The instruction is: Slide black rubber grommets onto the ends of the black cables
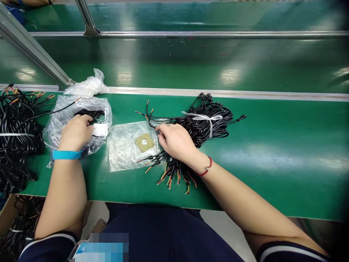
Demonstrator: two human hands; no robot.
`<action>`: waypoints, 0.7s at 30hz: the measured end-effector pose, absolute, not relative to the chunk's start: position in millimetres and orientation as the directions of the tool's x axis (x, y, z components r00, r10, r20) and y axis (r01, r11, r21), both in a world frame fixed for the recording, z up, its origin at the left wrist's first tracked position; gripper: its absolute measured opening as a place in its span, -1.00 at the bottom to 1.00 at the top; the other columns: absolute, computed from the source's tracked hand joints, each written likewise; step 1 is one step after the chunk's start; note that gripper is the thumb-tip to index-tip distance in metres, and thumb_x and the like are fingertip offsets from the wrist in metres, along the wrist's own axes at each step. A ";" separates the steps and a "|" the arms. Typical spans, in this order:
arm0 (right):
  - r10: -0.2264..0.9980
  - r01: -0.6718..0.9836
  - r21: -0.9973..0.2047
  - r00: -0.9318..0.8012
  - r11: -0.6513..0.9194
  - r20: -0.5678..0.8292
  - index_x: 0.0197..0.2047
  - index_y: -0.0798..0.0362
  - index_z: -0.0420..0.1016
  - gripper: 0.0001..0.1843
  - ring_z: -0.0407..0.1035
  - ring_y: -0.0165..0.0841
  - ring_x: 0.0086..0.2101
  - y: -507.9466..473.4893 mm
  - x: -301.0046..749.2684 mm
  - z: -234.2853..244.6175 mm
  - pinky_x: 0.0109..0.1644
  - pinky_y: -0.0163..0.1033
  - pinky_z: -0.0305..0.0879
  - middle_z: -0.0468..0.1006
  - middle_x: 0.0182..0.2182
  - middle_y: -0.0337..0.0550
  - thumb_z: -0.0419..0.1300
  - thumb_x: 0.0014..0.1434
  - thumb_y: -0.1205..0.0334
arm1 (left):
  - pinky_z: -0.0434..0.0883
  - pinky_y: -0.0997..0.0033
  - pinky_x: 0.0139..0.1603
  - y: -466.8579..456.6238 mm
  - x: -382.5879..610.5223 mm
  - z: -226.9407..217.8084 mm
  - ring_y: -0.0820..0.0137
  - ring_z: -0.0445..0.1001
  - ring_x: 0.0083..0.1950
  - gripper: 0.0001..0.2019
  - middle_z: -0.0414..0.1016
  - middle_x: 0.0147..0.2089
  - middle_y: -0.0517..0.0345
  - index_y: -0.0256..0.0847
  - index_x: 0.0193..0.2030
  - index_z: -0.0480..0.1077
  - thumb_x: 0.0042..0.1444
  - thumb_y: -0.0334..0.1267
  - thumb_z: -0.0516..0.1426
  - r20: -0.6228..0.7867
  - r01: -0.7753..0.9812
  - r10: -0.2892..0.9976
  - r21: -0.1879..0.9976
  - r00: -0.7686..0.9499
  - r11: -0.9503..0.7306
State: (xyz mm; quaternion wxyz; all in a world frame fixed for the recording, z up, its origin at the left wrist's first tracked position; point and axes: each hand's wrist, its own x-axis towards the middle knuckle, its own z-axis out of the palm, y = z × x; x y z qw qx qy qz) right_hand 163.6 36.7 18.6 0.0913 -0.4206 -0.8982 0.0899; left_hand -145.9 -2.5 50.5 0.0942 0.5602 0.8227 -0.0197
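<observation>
My left hand [75,131], with a blue band at the wrist, reaches into an open clear plastic bag [56,115] of small black parts [94,114]. Its fingers are curled together, and what they pinch is hidden. A white label [100,130] lies beside the thumb. My right hand [177,142] is closed on a black cable near its stripped end, at the left side of a cable bundle [208,122] bound with a white tie. Red, yellow and black wire ends [170,176] fan out below that hand. Between my hands, a flat clear bag [121,147] carries a yellowish square sponge with a hole [144,142].
Another tied heap of black cables [20,134] lies at the left edge. A crumpled plastic bag [88,85] rests by the metal rail [174,91]. A slanted metal post [35,47] rises at the upper left. Below the table, a cardboard box [9,214] holds more cables.
</observation>
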 end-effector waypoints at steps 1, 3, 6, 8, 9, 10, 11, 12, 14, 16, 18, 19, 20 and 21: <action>0.770 0.724 -0.291 -0.633 0.626 0.081 -0.08 0.16 0.46 -0.72 0.45 -0.26 -0.28 35.2 164.5 17.8 -0.14 -0.18 0.20 0.60 -0.32 -0.06 0.00 0.22 0.38 | 0.31 0.11 -0.12 -0.8 -144.0 46.4 0.00 0.40 -0.03 -0.62 0.42 -0.01 -0.21 -0.31 0.05 0.38 0.14 -0.20 0.01 -0.154 0.927 0.919 0.046 -0.363 0.373; 0.767 0.686 -0.396 -0.636 0.611 0.082 0.00 0.15 0.43 -0.68 0.45 -0.27 -0.20 32.2 167.3 15.9 -0.07 -0.17 0.24 0.60 -0.18 -0.04 0.00 0.21 0.40 | 0.30 0.08 -0.15 2.5 -139.8 39.8 -0.05 0.38 -0.01 -0.60 0.41 0.01 -0.25 -0.31 0.07 0.37 0.18 -0.16 -0.03 -0.106 0.924 0.920 0.014 -0.378 0.381; 0.778 0.624 -0.546 -0.622 0.559 0.086 0.04 0.13 0.40 -0.66 0.44 -0.31 -0.18 28.2 172.4 13.6 -0.08 -0.20 0.29 0.56 -0.10 -0.05 0.03 0.21 0.40 | 0.27 0.09 -0.21 6.5 -135.4 34.1 -0.03 0.38 -0.09 -0.59 0.43 -0.08 -0.22 -0.30 0.03 0.38 0.21 -0.08 -0.05 -0.047 0.917 0.916 0.012 -0.397 0.398; 0.800 0.593 -0.639 -0.596 0.490 0.061 0.04 0.13 0.38 -0.69 0.44 -0.35 -0.27 26.4 174.6 13.4 -0.17 -0.24 0.30 0.57 -0.23 -0.10 0.05 0.22 0.35 | 0.25 0.12 -0.23 8.0 -134.6 32.0 0.03 0.36 -0.15 -0.61 0.42 -0.17 -0.15 -0.28 -0.04 0.42 0.19 -0.05 -0.02 -0.007 0.911 0.912 0.029 -0.411 0.411; 0.814 0.580 -0.679 -0.579 0.450 0.045 0.04 0.13 0.37 -0.69 0.43 -0.36 -0.32 25.7 175.3 13.8 -0.22 -0.25 0.30 0.57 -0.31 -0.15 0.06 0.23 0.32 | 0.24 0.14 -0.23 8.4 -134.7 31.4 0.07 0.35 -0.17 -0.64 0.41 -0.21 -0.10 -0.27 -0.09 0.43 0.17 -0.07 0.00 0.013 0.908 0.909 0.051 -0.417 0.415; 0.824 0.570 -0.709 -0.567 0.416 0.028 0.05 0.13 0.36 -0.69 0.41 -0.38 -0.37 25.1 175.7 14.7 -0.25 -0.26 0.28 0.55 -0.38 -0.19 0.06 0.24 0.30 | 0.23 0.15 -0.23 8.4 -135.0 31.0 0.11 0.33 -0.20 -0.69 0.39 -0.25 -0.05 -0.25 -0.14 0.44 0.15 -0.09 0.03 0.040 0.904 0.905 0.085 -0.424 0.420; 0.828 0.563 -0.729 -0.560 0.390 0.010 0.07 0.13 0.34 -0.68 0.40 -0.39 -0.40 24.4 175.9 15.9 -0.27 -0.27 0.27 0.54 -0.43 -0.23 0.05 0.25 0.30 | 0.23 0.17 -0.23 8.2 -135.5 31.0 0.17 0.31 -0.23 -0.74 0.37 -0.29 0.00 -0.24 -0.18 0.45 0.12 -0.14 0.06 0.077 0.897 0.898 0.131 -0.433 0.422; 0.829 0.561 -0.738 -0.559 0.375 -0.004 0.10 0.13 0.32 -0.66 0.39 -0.40 -0.42 23.5 176.1 17.5 -0.28 -0.28 0.26 0.54 -0.44 -0.24 0.03 0.25 0.31 | 0.23 0.19 -0.22 7.7 -135.8 31.5 0.22 0.30 -0.26 -0.80 0.34 -0.33 0.06 -0.24 -0.23 0.44 0.09 -0.19 0.09 0.125 0.890 0.889 0.190 -0.441 0.415; 0.813 0.568 -0.728 -0.581 0.383 -0.026 0.14 0.14 0.28 -0.60 0.40 -0.40 -0.41 20.8 176.5 21.3 -0.26 -0.27 0.26 0.56 -0.41 -0.22 0.02 0.24 0.35 | 0.26 0.24 -0.22 5.9 -135.0 34.2 0.33 0.28 -0.34 -0.88 0.30 -0.40 0.15 -0.26 -0.29 0.42 0.02 -0.29 0.13 0.245 0.868 0.855 0.332 -0.458 0.370; 0.785 0.577 -0.703 -0.618 0.416 -0.042 0.17 0.17 0.25 -0.57 0.42 -0.38 -0.38 16.9 177.4 25.1 -0.24 -0.26 0.26 0.59 -0.36 -0.16 -0.01 0.23 0.37 | 0.29 0.32 -0.26 3.3 -130.2 38.9 0.41 0.28 -0.40 -0.89 0.29 -0.43 0.22 -0.27 -0.30 0.41 -0.03 -0.36 0.15 0.354 0.841 0.811 0.461 -0.466 0.282; 0.758 0.576 -0.680 -0.651 0.454 -0.045 0.19 0.21 0.22 -0.55 0.44 -0.35 -0.34 12.8 178.6 27.8 -0.25 -0.26 0.26 0.60 -0.33 -0.10 -0.05 0.23 0.39 | 0.31 0.37 -0.29 0.0 -119.6 44.3 0.44 0.32 -0.41 -0.86 0.34 -0.42 0.23 -0.28 -0.28 0.42 -0.04 -0.38 0.17 0.407 0.808 0.796 0.566 -0.449 0.166; 0.745 0.572 -0.670 -0.666 0.472 -0.044 0.18 0.22 0.23 -0.55 0.45 -0.35 -0.32 11.2 179.1 28.4 -0.25 -0.26 0.26 0.60 -0.31 -0.07 -0.07 0.23 0.40 | 0.32 0.38 -0.29 -1.7 -112.1 46.9 0.44 0.35 -0.39 -0.85 0.37 -0.40 0.22 -0.27 -0.27 0.43 -0.04 -0.39 0.18 0.415 0.785 0.805 0.612 -0.424 0.098; 0.731 0.567 -0.662 -0.681 0.491 -0.040 0.16 0.22 0.25 -0.56 0.45 -0.35 -0.31 10.0 179.4 28.3 -0.25 -0.27 0.26 0.60 -0.29 -0.06 -0.08 0.23 0.41 | 0.33 0.39 -0.27 -3.3 -103.3 49.2 0.44 0.37 -0.36 -0.85 0.40 -0.37 0.21 -0.27 -0.27 0.43 -0.04 -0.40 0.19 0.414 0.753 0.824 0.658 -0.386 0.022; 0.720 0.563 -0.649 -0.694 0.512 -0.034 0.14 0.20 0.28 -0.58 0.45 -0.36 -0.29 9.4 179.5 27.5 -0.25 -0.28 0.26 0.60 -0.27 -0.06 -0.09 0.22 0.42 | 0.34 0.40 -0.26 -4.8 -93.6 51.1 0.44 0.39 -0.34 -0.86 0.42 -0.35 0.20 -0.27 -0.27 0.44 -0.04 -0.41 0.20 0.409 0.711 0.847 0.701 -0.340 -0.053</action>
